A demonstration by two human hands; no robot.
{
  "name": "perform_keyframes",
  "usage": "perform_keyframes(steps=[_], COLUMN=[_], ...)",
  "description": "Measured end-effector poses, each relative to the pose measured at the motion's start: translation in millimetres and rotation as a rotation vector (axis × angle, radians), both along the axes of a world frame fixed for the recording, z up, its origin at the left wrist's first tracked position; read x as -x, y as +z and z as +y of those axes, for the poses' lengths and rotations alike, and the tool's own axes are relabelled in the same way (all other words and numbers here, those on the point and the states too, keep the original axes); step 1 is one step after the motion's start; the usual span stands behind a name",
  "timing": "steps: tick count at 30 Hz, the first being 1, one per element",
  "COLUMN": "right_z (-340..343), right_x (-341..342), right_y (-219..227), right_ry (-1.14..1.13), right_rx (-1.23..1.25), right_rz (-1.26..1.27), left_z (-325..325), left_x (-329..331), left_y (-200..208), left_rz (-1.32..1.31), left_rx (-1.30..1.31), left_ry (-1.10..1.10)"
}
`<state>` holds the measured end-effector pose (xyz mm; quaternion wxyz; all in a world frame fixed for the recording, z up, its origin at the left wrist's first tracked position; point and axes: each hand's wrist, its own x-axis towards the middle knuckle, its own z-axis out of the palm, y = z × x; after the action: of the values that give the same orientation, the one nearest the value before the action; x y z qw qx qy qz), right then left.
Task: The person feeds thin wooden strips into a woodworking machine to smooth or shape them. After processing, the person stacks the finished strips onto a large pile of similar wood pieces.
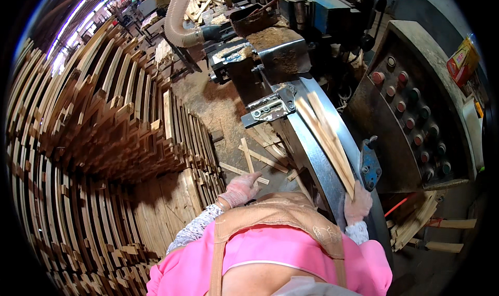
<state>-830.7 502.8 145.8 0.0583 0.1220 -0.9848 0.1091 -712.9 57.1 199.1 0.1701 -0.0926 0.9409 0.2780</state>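
Note:
My right hand point(358, 205), in a pale work glove, is closed round the near end of some long, narrow wooden strips point(328, 142). They lie lengthwise on the shiny metal bed point(318, 166) of a woodworking machine, their far ends by the sawdust-covered metal hood point(285, 57). A steel guide bracket point(270, 108) sits left of the far ends, and a blue clamp point(370, 166) stands beside the bed just beyond my right hand. My gloved left hand point(241, 188) is held in front of my apron, fingers stretched out, with nothing seen in it.
Tall stacks of wooden strips point(104, 103) fill the left side. Loose strips point(254, 158) lie crossed on the sawdusty floor between stacks and machine. To the right stands a control panel point(410, 122) with several buttons. A ribbed hose point(179, 15) hangs at the back; more strips point(416, 220) lie lower right.

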Motion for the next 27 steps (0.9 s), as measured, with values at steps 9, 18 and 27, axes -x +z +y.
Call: perform_keyframes(steps=[9,18,27], right_z=[-157,-67,8], right_x=[191,74,8], right_y=[-5,-16,-32], right_ry=[0.094,0.231,0.176], right_rx=[0.324,0.313,0.133], right_rz=[0.407,0.147,0.253], left_z=[-84,-151,-247], left_x=[65,39,-34], left_y=[108,168,215], left_rz=[0.496,0.641,1.127], left_rx=[0.316,0.495,0.904], left_ry=[0.132,0.256,0.387])
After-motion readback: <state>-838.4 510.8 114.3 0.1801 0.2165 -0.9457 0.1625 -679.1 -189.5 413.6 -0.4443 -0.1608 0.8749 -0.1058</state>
